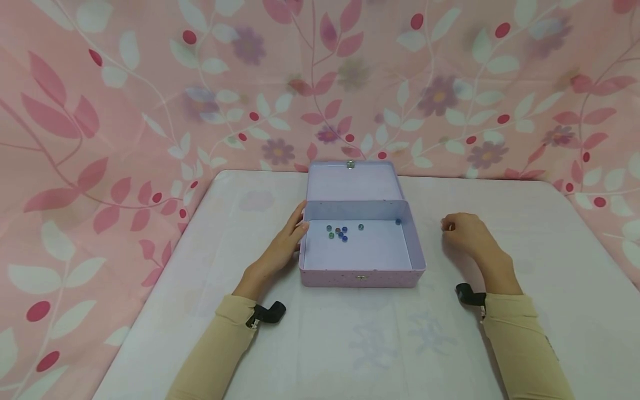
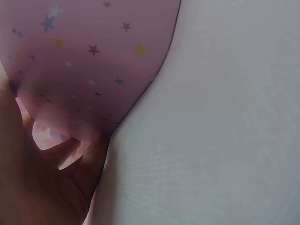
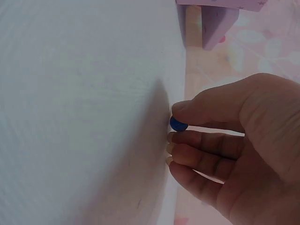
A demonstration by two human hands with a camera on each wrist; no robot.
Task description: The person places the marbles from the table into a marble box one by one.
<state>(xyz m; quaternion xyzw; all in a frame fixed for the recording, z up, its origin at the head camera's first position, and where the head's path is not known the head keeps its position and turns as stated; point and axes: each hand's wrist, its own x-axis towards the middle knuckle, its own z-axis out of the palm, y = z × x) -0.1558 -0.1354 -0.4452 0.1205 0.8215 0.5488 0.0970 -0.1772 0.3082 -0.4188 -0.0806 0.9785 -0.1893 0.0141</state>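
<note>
A lidded box (image 1: pixel 360 278) stands with its lid raised at the back; several small marbles (image 1: pixel 344 239) lie inside, mostly left of its middle, one in the far right corner. My left hand (image 1: pixel 275 253) rests against the box's left wall, thumb at the rim; in the left wrist view its fingers touch the star-patterned side (image 2: pixel 93 70). Right of the box, my right hand (image 1: pixel 467 236) is low at the white cloth. The right wrist view shows this hand (image 3: pixel 234 140) pinching a blue marble (image 3: pixel 178 123) between thumb and fingers, fingertips at the cloth.
A white cloth (image 1: pixel 380 355) covers the table under the box and both arms. Behind and to the left hangs a pink curtain (image 1: pixel 225 72) with leaves and flowers. The raised lid (image 1: pixel 355 180) leans back close to the curtain.
</note>
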